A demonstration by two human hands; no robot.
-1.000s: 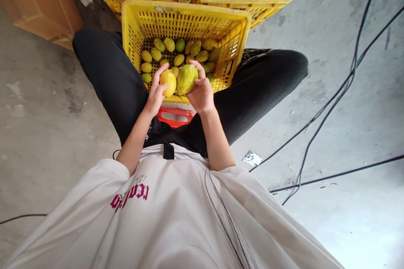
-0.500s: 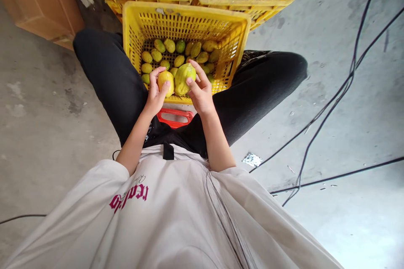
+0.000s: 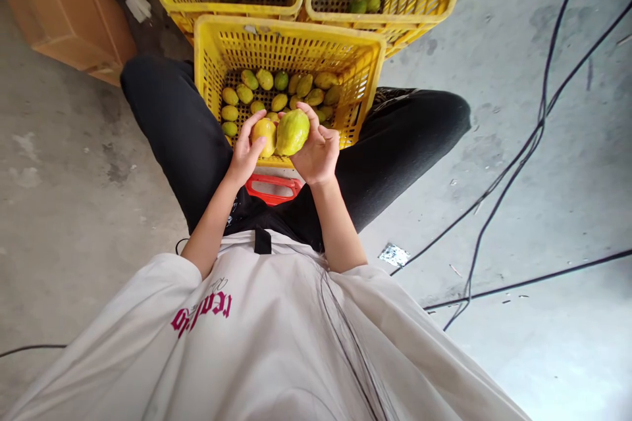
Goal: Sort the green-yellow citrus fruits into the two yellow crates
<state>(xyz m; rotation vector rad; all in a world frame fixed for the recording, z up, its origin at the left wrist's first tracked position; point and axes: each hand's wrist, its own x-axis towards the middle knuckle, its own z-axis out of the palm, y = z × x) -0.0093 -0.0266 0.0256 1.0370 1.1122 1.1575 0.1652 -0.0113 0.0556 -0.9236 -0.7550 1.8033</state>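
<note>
My left hand (image 3: 247, 152) is closed around a smooth yellow oval fruit (image 3: 265, 137), thumb on its near side. In my right hand (image 3: 318, 150) rests a larger green-yellow fruit (image 3: 293, 132) with a faintly ribbed skin and a blunt tip; the palm is turned up and the fingers curl behind it. The two fruits are side by side and seem to touch. Both hands are over the near edge of a yellow plastic crate (image 3: 291, 27), where several smaller yellow-green oval fruits (image 3: 264, 79) lie on the bottom. Their exact kind I cannot make out.
Two more yellow crates, a left one (image 3: 230, 11) and a right one (image 3: 378, 16), stand behind, with green fruits inside. A red plastic handle (image 3: 273, 190) shows between my legs. Cardboard boxes (image 3: 64, 13) are at the upper left. Black cables (image 3: 513, 171) cross the floor at right.
My right hand has rolled palm-up, turning the green-yellow fruit so its tip points more toward me; its thumb has moved off the front. The left hand keeps the yellow fruit.
</note>
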